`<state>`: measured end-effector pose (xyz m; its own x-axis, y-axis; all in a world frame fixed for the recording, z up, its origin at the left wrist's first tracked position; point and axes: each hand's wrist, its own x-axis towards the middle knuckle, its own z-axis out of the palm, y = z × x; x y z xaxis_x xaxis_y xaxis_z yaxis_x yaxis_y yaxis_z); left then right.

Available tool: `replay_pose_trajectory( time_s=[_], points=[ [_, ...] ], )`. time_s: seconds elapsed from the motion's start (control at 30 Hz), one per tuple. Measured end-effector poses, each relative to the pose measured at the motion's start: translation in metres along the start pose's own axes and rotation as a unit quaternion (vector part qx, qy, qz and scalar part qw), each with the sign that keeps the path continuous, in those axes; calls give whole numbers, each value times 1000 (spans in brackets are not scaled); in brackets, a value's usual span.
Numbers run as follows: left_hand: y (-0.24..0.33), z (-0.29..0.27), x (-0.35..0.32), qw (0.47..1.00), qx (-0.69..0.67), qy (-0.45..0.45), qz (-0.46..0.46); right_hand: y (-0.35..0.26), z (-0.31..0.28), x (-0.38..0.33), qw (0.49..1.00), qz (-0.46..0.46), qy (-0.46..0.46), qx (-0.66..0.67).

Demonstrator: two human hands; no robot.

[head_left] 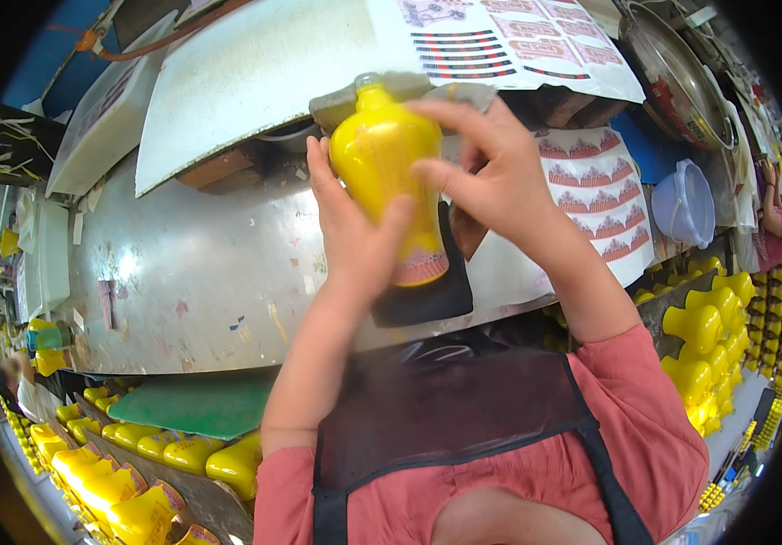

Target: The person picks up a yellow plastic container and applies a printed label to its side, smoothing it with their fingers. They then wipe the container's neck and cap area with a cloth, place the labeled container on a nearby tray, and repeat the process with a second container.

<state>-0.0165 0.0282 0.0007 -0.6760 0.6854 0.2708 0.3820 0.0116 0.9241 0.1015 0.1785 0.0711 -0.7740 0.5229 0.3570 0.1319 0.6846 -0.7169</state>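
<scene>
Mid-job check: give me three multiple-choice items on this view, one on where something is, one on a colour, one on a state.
1. Where do the rows of spare bottles lie?
A. On the metal table
B. Low on both sides of the person
C. In the lavender bowl

2. What colour is the bottle in hand?
A. Yellow
B. Green
C. White

3. How is that bottle held?
A. Lying flat on the table
B. By one hand only
C. Upright, both hands on it

Answers: 1 B, yellow bottles line the lower left and right edges. 2 A, its body is bright yellow. 3 C, the left hand grips it from the side while the right hand has fingers on its front.
</scene>
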Motion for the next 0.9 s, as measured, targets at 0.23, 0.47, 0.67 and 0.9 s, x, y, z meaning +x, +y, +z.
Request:
replay_pose_trajectory(
  time_s=[0.23,0.47,0.67,0.9],
  points=[
    [-4,7,2,1000,-8,2,-12,2,12,36,999,5,-40,-1],
    [-4,1,5,998,51,7,45,4,9,44,999,16,-45,21],
    [4,-6,38,995,-23,60,71,13,17,30,973,-228,41,-20],
    [6,-1,54,996,-11,71,61,13,21,19,972,-189,8,-139]
  ],
)
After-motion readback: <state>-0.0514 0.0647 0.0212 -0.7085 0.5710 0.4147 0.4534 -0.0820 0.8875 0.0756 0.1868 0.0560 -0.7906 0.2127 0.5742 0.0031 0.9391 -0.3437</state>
